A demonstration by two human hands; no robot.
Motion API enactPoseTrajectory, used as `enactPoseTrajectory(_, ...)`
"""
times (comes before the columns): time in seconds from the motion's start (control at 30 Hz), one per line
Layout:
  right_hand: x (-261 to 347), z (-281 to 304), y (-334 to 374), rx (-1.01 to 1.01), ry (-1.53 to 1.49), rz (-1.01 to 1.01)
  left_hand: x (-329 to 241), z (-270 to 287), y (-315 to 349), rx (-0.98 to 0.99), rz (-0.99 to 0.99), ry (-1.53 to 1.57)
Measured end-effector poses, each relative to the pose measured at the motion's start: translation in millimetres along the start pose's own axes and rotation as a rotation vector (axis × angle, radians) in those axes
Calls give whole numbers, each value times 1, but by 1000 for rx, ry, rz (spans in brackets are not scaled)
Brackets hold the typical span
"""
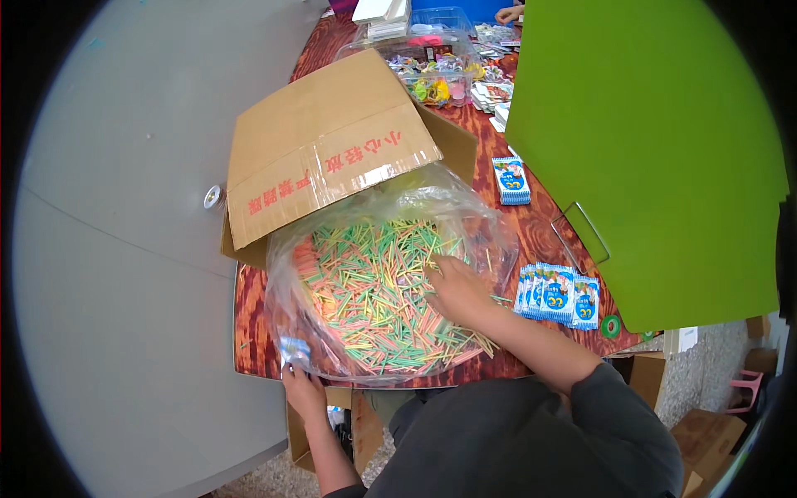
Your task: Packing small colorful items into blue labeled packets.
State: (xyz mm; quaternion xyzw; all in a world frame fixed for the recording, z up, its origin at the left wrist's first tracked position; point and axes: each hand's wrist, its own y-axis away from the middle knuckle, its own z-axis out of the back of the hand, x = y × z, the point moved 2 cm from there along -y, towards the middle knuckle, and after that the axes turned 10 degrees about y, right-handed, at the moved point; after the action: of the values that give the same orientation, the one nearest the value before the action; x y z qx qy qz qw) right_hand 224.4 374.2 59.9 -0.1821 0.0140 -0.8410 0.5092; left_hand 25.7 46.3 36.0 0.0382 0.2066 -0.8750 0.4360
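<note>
A clear plastic bag lies wide open on the table, filled with a heap of thin pink, green and yellow sticks. My right hand reaches into the right side of the heap, fingers bent down among the sticks. Whatever it grips there is hidden. At the bag's near left edge, my left hand is closed on the lower end of a small blue-and-white packet. More such packets lie fanned out beyond my right forearm, and a neat stack of packets stands farther back.
A cardboard box leans over the bag's far side. Clear tubs of colourful small items stand behind it. A green board with a metal handle borders the right, a grey surface the left. Another person's hand shows at the back.
</note>
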Motion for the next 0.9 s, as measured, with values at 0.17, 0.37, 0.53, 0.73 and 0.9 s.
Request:
enactPoseTrajectory(0.17,1,-35,-22,-14,298,-169,19,-3,-5,134,74,34)
enactPoseTrajectory(0.37,20,-28,-26,405,62,-97,34,5,-12,150,297,359)
enactPoseTrajectory(0.53,20,-21,-15,310,-5,-100,33,0,-17,96,171,96)
enactPoseTrajectory(0.73,11,-11,-1,116,-165,-64,47,24,-25,-251,230,591)
enactPoseTrajectory(0.9,26,16,13,-103,-346,-2,-23,58,-43,-278,205,933)
